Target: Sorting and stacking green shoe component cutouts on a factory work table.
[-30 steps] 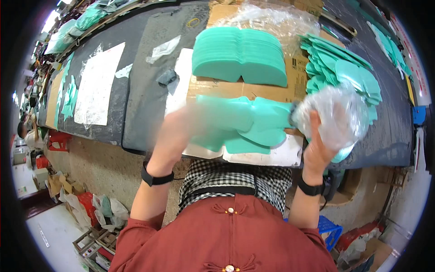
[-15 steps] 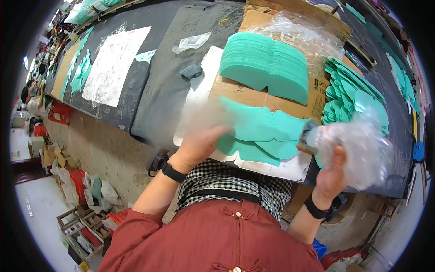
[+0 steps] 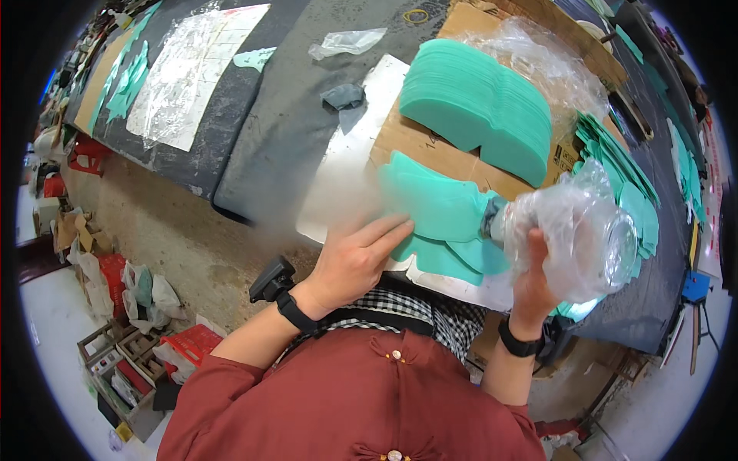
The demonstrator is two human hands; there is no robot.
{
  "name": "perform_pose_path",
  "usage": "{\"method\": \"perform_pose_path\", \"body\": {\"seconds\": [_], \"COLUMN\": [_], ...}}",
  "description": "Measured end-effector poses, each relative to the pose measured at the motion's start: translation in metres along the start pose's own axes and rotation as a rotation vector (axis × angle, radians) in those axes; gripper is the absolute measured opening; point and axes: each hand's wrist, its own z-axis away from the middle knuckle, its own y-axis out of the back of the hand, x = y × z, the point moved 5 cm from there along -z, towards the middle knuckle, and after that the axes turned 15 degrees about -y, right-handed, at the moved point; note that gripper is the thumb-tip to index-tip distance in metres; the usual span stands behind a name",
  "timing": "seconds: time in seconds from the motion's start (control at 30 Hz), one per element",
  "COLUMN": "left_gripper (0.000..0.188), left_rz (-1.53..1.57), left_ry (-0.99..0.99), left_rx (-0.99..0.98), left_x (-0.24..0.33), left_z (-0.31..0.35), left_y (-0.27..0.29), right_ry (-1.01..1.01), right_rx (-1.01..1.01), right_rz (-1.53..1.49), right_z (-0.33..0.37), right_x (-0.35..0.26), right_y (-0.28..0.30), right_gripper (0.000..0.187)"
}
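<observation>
- Here's the right hand (image 3: 536, 280), clamped round a bottle (image 3: 573, 238) wrapped in clear plastic, thumb up along its near side.
- The bottle lies on its side in that grip: long axis roughly left to right, broad round base off to the right, dark tip (image 3: 490, 216) pointing left at the loose sheets (image 3: 446, 211). Whether tip and sheet touch, can't tell.
- What's inside the bottle? The crinkled wrap hides it.
- Over to the left hand (image 3: 354, 265): palm down, fingers stretched forward and together, tips at the sheets' near left edge. Pressing or pinching, can't tell.
- Those green sheets sit between the two hands, overlapping, the top one's long axis sloping down from far left to near right, one scalloped edge toward the body.
- Just beyond them, a thick stack (image 3: 477, 107) on cardboard (image 3: 430, 146), slanting the same way, its notch facing the hands.
- Right of the bottle, a jumbled green pile (image 3: 634, 196), partly covered by it.
- Containers now, low on the floor left of the left hand: a red basket (image 3: 192, 339) with a white bag (image 3: 183, 367) in it, a divided box (image 3: 115, 349) of small items, and knotted bags (image 3: 164, 296), contents hidden.
</observation>
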Motion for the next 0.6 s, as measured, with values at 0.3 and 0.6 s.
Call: {"method": "perform_pose_path", "body": {"seconds": [0.3,0.6], "left_gripper": [0.038,0.032], "left_rz": [-0.02,-0.093], "left_ry": [-0.037,-0.034], "left_rx": [-0.024,-0.061], "left_x": [0.001,0.005], "left_z": [-0.005,-0.007], "left_y": [0.009,0.002], "right_ry": [0.103,-0.248], "right_rx": [-0.06,0.267], "right_rz": [-0.112,-0.201], "right_z": [0.021,-0.038], "right_x": [-0.04,0.041], "right_y": [-0.035,0.037], "right_gripper": [0.044,0.052]}}
